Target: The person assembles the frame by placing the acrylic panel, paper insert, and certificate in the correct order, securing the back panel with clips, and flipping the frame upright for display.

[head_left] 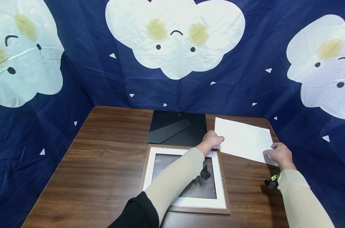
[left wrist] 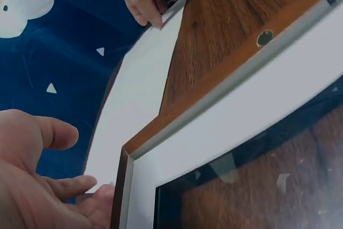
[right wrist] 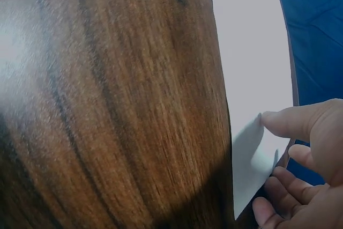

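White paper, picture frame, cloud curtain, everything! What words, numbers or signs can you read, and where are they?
None: no words, numbers, brands or signs can be read.
The white paper and picture frame show no writing.
The blue curtain has only cloud faces and triangles.
Any lettering on the black wrist devices is too small to read.

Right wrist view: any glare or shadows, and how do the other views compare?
Right wrist: glare on the tabletop at far left, shadow on the white sheet beside the right hand; left wrist: bluish reflections in the framed pane; head: sheet bright, almost featureless.
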A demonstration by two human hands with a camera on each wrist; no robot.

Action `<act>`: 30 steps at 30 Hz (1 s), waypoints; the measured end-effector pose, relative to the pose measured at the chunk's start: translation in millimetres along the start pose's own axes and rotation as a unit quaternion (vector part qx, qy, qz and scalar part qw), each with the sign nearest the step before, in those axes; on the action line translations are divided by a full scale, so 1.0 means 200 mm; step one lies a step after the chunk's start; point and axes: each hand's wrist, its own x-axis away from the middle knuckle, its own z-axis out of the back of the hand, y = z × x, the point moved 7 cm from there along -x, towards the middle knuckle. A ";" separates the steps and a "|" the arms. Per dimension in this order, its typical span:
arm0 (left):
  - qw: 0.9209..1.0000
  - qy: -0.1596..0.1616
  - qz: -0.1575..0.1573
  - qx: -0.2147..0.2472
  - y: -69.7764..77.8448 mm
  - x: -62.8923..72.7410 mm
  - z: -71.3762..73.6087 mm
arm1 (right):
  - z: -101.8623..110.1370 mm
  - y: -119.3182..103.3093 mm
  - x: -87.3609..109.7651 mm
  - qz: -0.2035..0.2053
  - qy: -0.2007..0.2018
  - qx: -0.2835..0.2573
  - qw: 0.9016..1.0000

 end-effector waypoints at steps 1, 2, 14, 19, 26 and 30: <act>1.000 0.002 0.008 0.009 0.00 0.00 0.00 | 0.00 0.00 0.00 -0.004 0.001 -0.004 1.000; 1.000 0.004 0.014 0.015 -0.01 0.00 -0.01 | 0.00 0.01 0.00 -0.010 0.003 -0.008 1.000; 0.997 -0.010 0.042 0.057 0.00 0.00 -0.05 | -0.02 -0.04 0.00 0.007 0.000 -0.010 1.000; 1.000 -0.001 0.024 -0.016 0.02 -0.01 -0.03 | -0.02 -0.06 0.00 0.016 -0.017 0.031 0.999; 0.999 0.010 0.018 -0.050 0.06 -0.02 -0.01 | 0.00 -0.07 0.00 0.014 -0.013 0.037 0.999; 0.998 0.006 0.019 -0.054 0.07 -0.03 0.00 | -0.01 -0.08 0.00 0.018 -0.009 0.040 0.999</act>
